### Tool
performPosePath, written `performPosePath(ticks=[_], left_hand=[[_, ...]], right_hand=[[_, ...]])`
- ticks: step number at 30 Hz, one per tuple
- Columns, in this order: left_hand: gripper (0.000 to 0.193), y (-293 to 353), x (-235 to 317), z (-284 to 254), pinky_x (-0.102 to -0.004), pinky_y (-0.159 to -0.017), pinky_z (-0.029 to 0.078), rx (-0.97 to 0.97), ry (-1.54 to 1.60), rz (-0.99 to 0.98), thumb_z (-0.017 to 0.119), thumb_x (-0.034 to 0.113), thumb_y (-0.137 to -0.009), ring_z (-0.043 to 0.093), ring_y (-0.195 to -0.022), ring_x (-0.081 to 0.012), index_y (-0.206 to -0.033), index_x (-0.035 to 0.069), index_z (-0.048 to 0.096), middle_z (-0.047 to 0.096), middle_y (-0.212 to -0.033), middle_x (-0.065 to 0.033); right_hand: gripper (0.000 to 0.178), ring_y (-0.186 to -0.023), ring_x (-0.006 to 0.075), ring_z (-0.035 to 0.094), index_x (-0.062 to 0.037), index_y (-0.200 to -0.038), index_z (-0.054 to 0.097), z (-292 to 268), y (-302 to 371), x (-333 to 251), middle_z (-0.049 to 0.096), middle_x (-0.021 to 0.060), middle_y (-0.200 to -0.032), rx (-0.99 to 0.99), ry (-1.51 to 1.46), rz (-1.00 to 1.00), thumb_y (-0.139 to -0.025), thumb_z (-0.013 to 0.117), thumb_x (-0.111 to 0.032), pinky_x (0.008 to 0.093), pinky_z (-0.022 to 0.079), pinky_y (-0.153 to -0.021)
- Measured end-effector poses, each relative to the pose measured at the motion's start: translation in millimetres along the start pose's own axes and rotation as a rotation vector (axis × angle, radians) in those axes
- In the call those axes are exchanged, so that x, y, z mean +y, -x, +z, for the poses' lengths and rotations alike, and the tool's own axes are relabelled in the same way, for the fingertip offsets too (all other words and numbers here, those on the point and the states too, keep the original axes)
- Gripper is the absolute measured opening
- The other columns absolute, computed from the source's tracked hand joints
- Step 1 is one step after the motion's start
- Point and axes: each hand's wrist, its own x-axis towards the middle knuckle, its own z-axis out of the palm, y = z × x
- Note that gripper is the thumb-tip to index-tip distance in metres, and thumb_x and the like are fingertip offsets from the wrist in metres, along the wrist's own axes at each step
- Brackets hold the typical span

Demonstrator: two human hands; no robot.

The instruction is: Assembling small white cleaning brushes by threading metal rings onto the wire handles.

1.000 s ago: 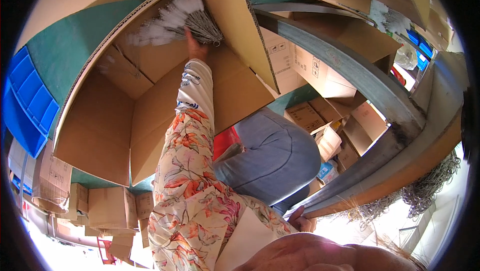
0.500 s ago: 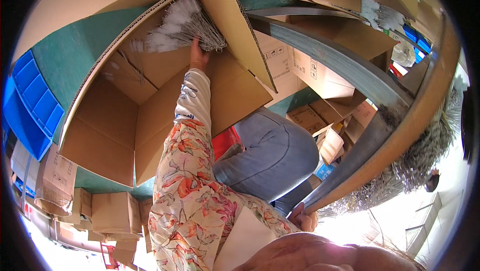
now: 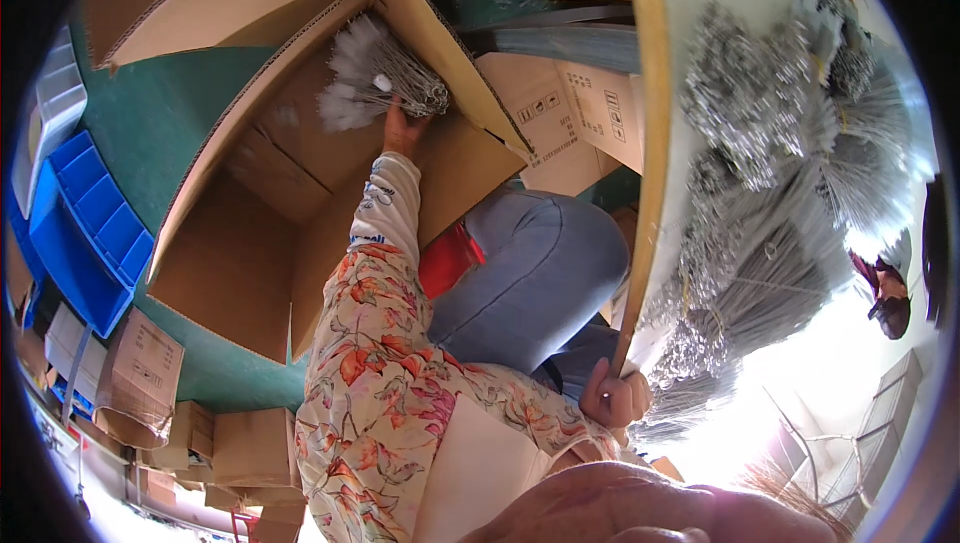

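Observation:
My left hand (image 3: pixel 403 130) is closed around the looped wire ends of a bundle of thin wire-handled brushes (image 3: pixel 365 68), whose pale bristle ends fan out to the left. The bundle is inside an open cardboard box (image 3: pixel 225 268), near its far right corner. Fainter pale brushes seem to lie deeper in the box, too dim to make out. My right hand (image 3: pixel 615 395) is curled over the near end of the wooden-edged table (image 3: pixel 648 143), fingers wrapped round the rim. My bent knee in jeans (image 3: pixel 545 273) sits between the box and the table.
Several wire brush bundles (image 3: pixel 745 233) lie heaped on the tabletop at right. Printed cartons (image 3: pixel 560 113) stand beyond my knee. A blue plastic bin (image 3: pixel 85 233) and stacked cardboard boxes (image 3: pixel 250 448) are on the left. Under everything is a green floor (image 3: pixel 155 133).
The view has shifted, bringing the tabletop and its brush heaps into sight. My left hand still grips the bundle inside the box, and my right hand stays on the table edge.

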Motion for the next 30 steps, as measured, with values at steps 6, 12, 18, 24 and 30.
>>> performPosePath(ticks=[6,12,18,24,30], left_hand=[[0.043,27,3,50,-0.0534,-0.087,0.044,0.06,-0.03,-0.005,0.057,0.036,-0.084,0.054,-0.102,-0.034,-0.114,0.006,0.053,0.057,-0.113,-0.0141],[0.036,55,57,66,-0.048,-0.085,0.046,-0.055,-0.106,-0.02,0.054,0.033,-0.084,0.056,-0.096,-0.0324,-0.107,0.005,0.057,0.06,-0.104,-0.014],[0.038,119,69,106,-0.049,-0.084,0.047,-0.085,0.008,-0.04,0.05,0.031,-0.085,0.055,-0.097,-0.0335,-0.111,0.003,0.055,0.057,-0.107,-0.0163],[0.045,206,72,140,-0.0476,-0.083,0.048,-0.257,-0.067,-0.087,0.047,0.034,-0.085,0.053,-0.102,-0.0352,-0.121,0.006,0.048,0.053,-0.117,-0.0174],[0.055,324,41,170,-0.0481,-0.082,0.048,-0.289,-0.111,-0.328,0.049,0.039,-0.083,0.044,-0.113,-0.0356,-0.126,0.005,0.043,0.045,-0.126,-0.0177]], right_hand=[[0.039,-0.038,0.0234,0.035,-0.0121,-0.051,0.035,32,-23,26,0.033,0.0051,-0.047,0.005,-0.039,0.035,-0.068,0.068,0.001,0.0335,0.024,-0.037],[0.036,-0.04,0.0222,0.039,-0.0109,-0.051,0.038,77,-55,44,0.038,0.004,-0.048,0.005,-0.213,0.027,-0.066,0.068,0.001,0.0338,0.027,-0.039],[0.028,-0.043,0.0195,0.045,-0.0125,-0.055,0.044,154,-66,59,0.043,0.0018,-0.054,0.044,-0.271,-0.001,-0.066,0.07,-0.011,0.0308,0.036,-0.04],[0.021,-0.06,0.0213,0.056,-0.0053,-0.083,0.061,191,-63,27,0.058,0.0074,-0.073,-0.282,-1.119,-0.059,-0.072,0.069,-0.022,0.0307,0.044,-0.053],[0.066,-0.107,0.0236,0.051,-0.0047,-0.128,0.042,251,-54,-3,0.053,0.011,-0.118,-1.135,-2.145,0.584,-0.085,0.049,-0.054,0.0377,0.042,-0.089]])
